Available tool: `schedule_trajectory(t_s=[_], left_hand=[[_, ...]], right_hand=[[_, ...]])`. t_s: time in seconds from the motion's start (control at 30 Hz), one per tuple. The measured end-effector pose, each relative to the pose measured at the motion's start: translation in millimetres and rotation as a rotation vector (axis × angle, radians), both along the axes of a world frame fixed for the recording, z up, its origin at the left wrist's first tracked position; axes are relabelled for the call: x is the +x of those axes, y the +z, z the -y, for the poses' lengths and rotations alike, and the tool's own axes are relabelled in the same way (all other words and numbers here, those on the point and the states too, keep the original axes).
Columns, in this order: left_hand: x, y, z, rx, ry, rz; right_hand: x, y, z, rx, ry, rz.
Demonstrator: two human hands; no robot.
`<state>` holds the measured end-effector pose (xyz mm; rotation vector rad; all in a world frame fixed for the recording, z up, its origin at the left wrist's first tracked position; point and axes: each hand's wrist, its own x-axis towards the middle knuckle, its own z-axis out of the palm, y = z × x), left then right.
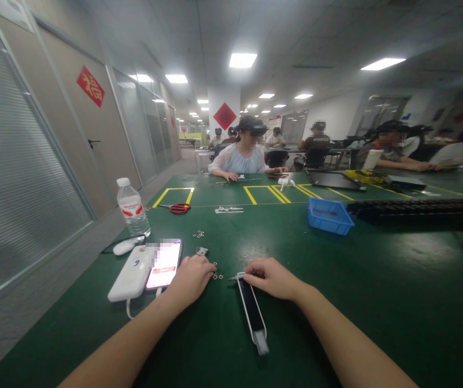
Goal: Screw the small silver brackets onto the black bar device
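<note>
My left hand (pixel 194 274) rests on the green table with its fingers bent together beside a few small metal rings (pixel 220 277). What its fingertips hold, if anything, is hidden. A small grey piece (pixel 202 251) lies just beyond its knuckles. My right hand (pixel 269 276) pinches the far end of a long, narrow black piece with a white rim (pixel 251 304). A thin metal tip sticks out at that far end, and a grey tab (pixel 261 343) at the near end. More small rings (pixel 199 234) lie further back.
A lit phone (pixel 165 264), a white power bank (pixel 130 275) with a cable and a water bottle (pixel 133 207) stand left. Red scissors (pixel 180 208), white strips (pixel 228 210) and a blue tray (pixel 330 216) lie further back. A person (pixel 241 153) sits opposite.
</note>
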<state>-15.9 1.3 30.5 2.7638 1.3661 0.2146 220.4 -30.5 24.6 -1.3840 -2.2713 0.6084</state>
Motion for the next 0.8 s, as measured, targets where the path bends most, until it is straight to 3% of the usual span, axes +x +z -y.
schedule_trajectory(t_s=[0.53, 0.8], left_hand=[[0.6, 5.2, 2.2, 0.073, -0.032, -0.048], [-0.5, -1.1, -1.1, 0.147, -0.034, -0.069]], right_hand=[[-0.3, -1.5, 0.1, -0.027, -0.001, -0.028], [-0.6, -2.9, -0.5, -0.03, -0.011, -0.017]])
